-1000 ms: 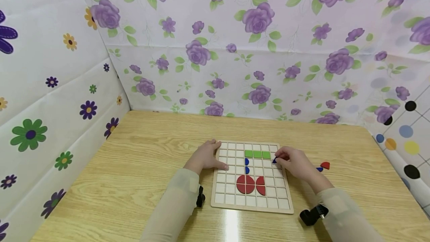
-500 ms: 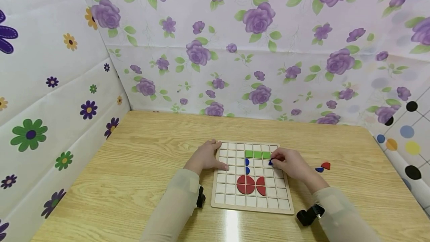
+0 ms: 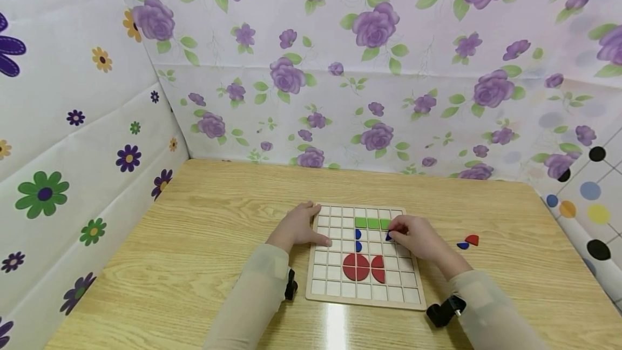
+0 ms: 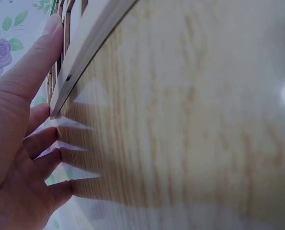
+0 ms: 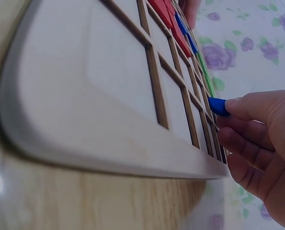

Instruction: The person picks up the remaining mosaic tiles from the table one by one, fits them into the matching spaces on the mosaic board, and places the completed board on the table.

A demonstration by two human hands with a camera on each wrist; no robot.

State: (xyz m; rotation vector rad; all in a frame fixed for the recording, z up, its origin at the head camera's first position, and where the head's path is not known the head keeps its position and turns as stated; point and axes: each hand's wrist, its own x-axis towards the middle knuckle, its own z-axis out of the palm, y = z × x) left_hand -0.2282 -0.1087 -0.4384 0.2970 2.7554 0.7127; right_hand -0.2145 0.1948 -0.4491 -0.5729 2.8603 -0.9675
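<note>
A wooden grid board (image 3: 365,302) lies on the table. My left hand (image 3: 298,227) rests at its left edge, thumb laid over the frame and fingers spread along the outer side, tips down by the table in the left wrist view. My right hand (image 3: 418,235) pinches a blue half-circle tile (image 5: 219,106) between thumb and fingers, close over the right part of the grid, just below the row of green square tiles (image 3: 372,223). Two blue half-circle tiles (image 3: 358,246) sit in cells one above the other. Below are several red quarter-circle tiles (image 3: 356,267), some forming a full circle.
Right of the board, a loose red quarter-circle tile (image 3: 472,240) and a loose blue tile (image 3: 462,245) lie on the wooden table (image 3: 233,193). Flowered cloth (image 3: 286,74) hangs behind and at the sides. Each wrist wears a black camera (image 3: 443,313).
My right hand has moved a little left over the board with the blue half-circle tile, nearing the end of the green row. My left hand has stayed in place.
</note>
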